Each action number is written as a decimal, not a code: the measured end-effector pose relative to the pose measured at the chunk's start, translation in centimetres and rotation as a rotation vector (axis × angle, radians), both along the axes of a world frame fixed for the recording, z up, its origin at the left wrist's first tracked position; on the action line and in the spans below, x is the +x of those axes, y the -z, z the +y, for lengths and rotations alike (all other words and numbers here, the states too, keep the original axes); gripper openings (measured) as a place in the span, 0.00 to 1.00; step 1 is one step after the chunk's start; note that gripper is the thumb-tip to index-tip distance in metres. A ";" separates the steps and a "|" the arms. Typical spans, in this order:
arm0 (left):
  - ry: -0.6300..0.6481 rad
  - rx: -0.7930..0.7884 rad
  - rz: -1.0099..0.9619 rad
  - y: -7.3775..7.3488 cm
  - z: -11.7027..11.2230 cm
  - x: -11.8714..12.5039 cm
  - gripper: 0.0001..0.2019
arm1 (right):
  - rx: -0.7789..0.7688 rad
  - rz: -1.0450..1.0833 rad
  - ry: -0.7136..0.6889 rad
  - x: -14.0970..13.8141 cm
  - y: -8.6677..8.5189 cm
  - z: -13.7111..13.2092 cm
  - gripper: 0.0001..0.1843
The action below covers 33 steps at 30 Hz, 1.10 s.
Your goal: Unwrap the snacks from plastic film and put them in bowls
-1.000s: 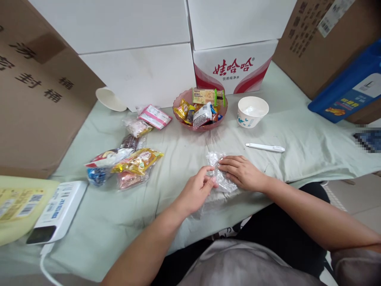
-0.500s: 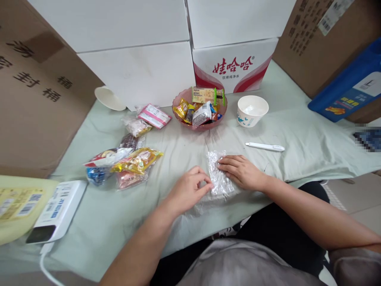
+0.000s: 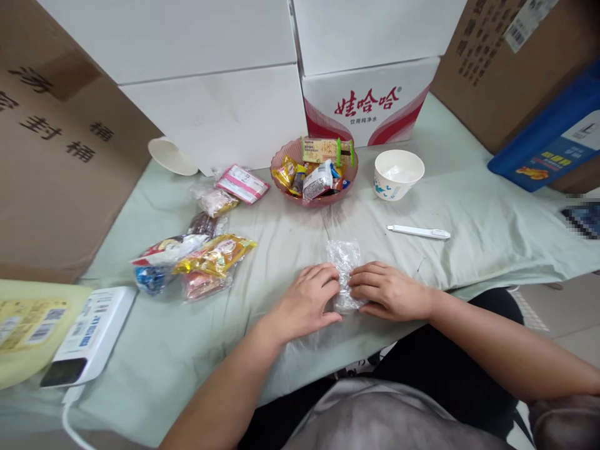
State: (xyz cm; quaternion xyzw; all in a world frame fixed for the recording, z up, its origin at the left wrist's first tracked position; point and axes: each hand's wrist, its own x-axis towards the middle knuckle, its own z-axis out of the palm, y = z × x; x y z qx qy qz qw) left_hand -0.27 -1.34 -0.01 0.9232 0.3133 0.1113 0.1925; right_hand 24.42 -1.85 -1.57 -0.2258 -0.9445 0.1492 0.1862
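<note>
Left hand (image 3: 307, 300) is opening out: half a second ago thumb and fingertips were meeting by the left edge of the clear plastic wrap (image 3: 344, 253); now the fingers are reaching onto that edge, thumb pointing out below. Right hand (image 3: 396, 292) is sitting lower, nearer the person, its fingers curling more and its thumb now showing. Fingertips are now facing each other nearly level across the wrap; earlier the right ones were sitting higher. Wrap is looking narrower between the hands, its upper end showing more.
</note>
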 end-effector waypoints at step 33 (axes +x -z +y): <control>-0.178 0.195 -0.087 0.5 0.3 1.6 0.06 | 0.133 0.003 0.232 -1.6 1.5 -0.2 0.16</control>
